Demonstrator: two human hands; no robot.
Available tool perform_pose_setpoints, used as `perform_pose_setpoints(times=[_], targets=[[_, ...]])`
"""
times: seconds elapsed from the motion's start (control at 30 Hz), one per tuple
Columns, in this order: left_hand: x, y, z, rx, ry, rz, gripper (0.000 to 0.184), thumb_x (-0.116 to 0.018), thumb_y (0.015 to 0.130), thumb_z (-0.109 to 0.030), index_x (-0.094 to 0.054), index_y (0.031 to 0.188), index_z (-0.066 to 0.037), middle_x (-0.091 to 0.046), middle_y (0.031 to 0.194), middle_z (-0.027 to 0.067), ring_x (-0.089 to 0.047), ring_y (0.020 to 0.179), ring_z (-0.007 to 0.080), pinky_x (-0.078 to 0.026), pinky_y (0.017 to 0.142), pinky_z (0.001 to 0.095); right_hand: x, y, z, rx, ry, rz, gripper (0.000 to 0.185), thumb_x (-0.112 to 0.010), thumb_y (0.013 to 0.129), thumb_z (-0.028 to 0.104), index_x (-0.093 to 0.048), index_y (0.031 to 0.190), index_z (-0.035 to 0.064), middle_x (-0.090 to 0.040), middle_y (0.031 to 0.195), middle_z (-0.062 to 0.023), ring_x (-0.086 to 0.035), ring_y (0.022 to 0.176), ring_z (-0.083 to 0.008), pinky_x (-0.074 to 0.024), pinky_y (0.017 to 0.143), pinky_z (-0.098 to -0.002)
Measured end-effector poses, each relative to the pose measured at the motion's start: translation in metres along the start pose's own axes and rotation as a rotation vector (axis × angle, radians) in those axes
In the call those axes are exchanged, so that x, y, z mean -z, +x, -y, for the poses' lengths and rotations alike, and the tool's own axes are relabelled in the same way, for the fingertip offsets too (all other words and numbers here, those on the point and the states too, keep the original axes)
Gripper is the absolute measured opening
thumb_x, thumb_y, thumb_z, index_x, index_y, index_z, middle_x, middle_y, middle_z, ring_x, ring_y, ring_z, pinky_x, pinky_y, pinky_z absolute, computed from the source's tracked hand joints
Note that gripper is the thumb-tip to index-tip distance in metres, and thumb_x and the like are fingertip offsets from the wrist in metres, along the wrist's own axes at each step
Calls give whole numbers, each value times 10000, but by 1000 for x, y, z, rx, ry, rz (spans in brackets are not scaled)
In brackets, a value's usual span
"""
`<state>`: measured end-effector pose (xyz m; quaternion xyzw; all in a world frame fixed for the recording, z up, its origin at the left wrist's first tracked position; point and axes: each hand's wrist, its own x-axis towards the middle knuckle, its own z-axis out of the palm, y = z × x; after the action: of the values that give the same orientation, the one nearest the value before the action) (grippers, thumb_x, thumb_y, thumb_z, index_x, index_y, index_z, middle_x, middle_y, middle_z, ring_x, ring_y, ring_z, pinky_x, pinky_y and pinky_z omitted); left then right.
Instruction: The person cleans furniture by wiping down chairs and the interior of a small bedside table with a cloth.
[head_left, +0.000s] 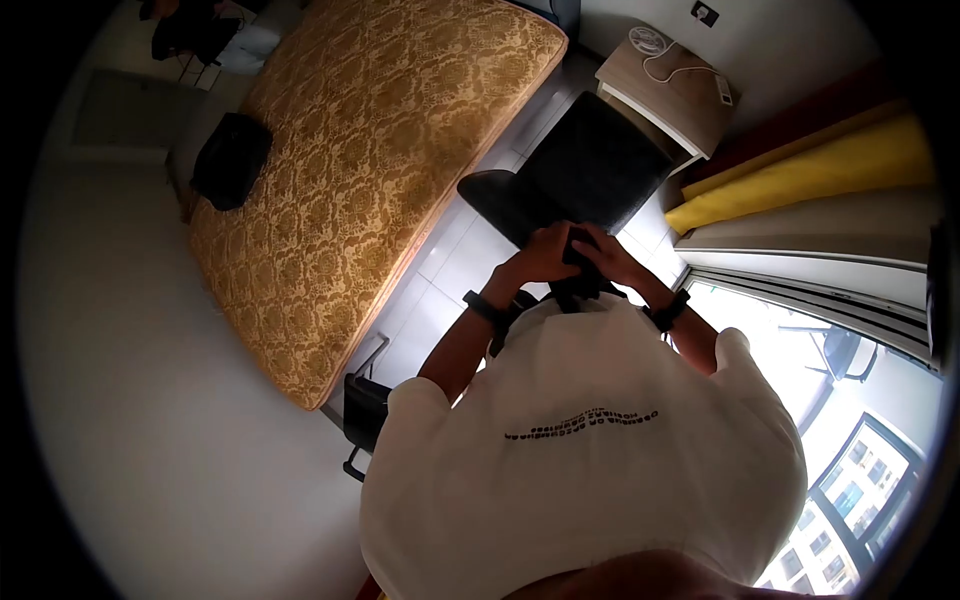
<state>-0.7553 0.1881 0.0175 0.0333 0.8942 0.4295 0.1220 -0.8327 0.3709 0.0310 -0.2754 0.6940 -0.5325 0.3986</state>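
My left hand [548, 254] and my right hand [610, 258] meet in front of my waist. Between them is a small black object [578, 246], with the fingers of both hands closed around it. Its kind is hard to make out, since fingers cover much of it. Dark strap-like material [575, 291] hangs just below, against my white shirt [600, 470]. Each wrist wears a black band. Just beyond the hands stands a black chair [595, 160].
A bare mattress [370, 170] with a gold pattern lies to the left, a black bag [232, 160] on it. A wooden desk [665, 95] holds a white coiled cable. Yellow curtains [810, 165] and a window are at right. Another person [205, 35] is at upper left.
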Motion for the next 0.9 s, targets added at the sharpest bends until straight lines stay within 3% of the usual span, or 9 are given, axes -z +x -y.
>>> perform_pose_setpoints(times=[0.07, 0.17, 0.27, 0.33, 0.4, 0.5, 0.67, 0.83, 0.9], targets=[[43, 2, -2, 11, -128, 60, 583, -762, 737, -140, -483, 1233, -13, -583, 1169, 241, -591, 1120, 375, -496, 927, 410, -12, 12, 15, 61, 84, -41, 386, -564, 1006, 221, -462, 1337, 51, -613, 1206, -158, -588, 1130, -233, -459, 981, -345], [93, 2, 29, -95, 241, -156, 456, -720, 701, -117, -534, 1113, -58, -629, 933, 175, -602, 895, 405, -488, 768, 471, -26, 27, 33, 196, -121, -61, 600, -609, 969, 273, -336, 1466, 77, -515, 1330, -214, -552, 1195, -315, -448, 1010, -397], [141, 16, 74, -97, 283, -220, 382, -676, 660, -119, -596, 1024, -37, -634, 1001, 168, -593, 967, 405, -470, 827, 506, -36, 45, 46, 122, -611, 34, 692, -612, 948, 320, -281, 1509, 86, -486, 1354, -251, -546, 1188, -391, -452, 1012, -430], [169, 27, 90, -146, 359, -103, 440, -674, 663, -118, -595, 1085, -20, -628, 1097, 179, -574, 1056, 405, -469, 894, 493, -51, 53, 44, 104, -452, -22, 733, -616, 932, 347, -261, 1529, 111, -485, 1338, -260, -559, 1146, -430, -468, 984, -462], [174, 34, 99, -488, 362, -83, 501, -676, 680, -126, -582, 1160, -14, -612, 1176, 188, -551, 1120, 409, -462, 949, 468, -67, 56, 61, -15, -493, -120, 706, -644, 911, 368, -334, 1461, 53, -523, 1279, -262, -576, 1117, -432, -472, 972, -472], [167, 34, 56, -319, 233, 511, 635, -704, 766, -229, -481, 1336, -58, -585, 1264, 222, -561, 1175, 387, -463, 998, 452, -88, 57, 40, -114, -553, -316, 695, -742, 826, 259, -395, 1363, -10, -589, 1168, -238, -613, 1059, -406, -493, 910, -455], [94, 46, 53, -588, 387, 554, 670, -552, 912, -576, -451, 1420, -150, -502, 1354, 322, -638, 1024, 484, -543, 882, 483, -95, 8, 41, -427, -335, -703, 485, -696, 720, 46, -494, 1156, -16, -598, 1098, -230, -604, 1028, -406, -508, 901, -443], [80, 58, 54, -728, 379, 646, 523, -517, 966, -505, -513, 1380, -185, -544, 1320, 276, -648, 1030, 449, -548, 876, 472, -114, -35, 57, -536, -632, -989, 86, -609, 805, -21, -600, 878, 24, -582, 1291, -210, -568, 1195, -387, -483, 979, -444], [89, 60, 71, -763, 303, 646, 492, -537, 964, -480, -536, 1349, -173, -546, 1330, 247, -639, 1059, 428, -537, 895, 473, -124, -19, 70, -493, -491, -948, 177, -621, 806, -13, -586, 972, 37, -611, 1197, -186, -587, 1152, -373, -491, 954, -448]])
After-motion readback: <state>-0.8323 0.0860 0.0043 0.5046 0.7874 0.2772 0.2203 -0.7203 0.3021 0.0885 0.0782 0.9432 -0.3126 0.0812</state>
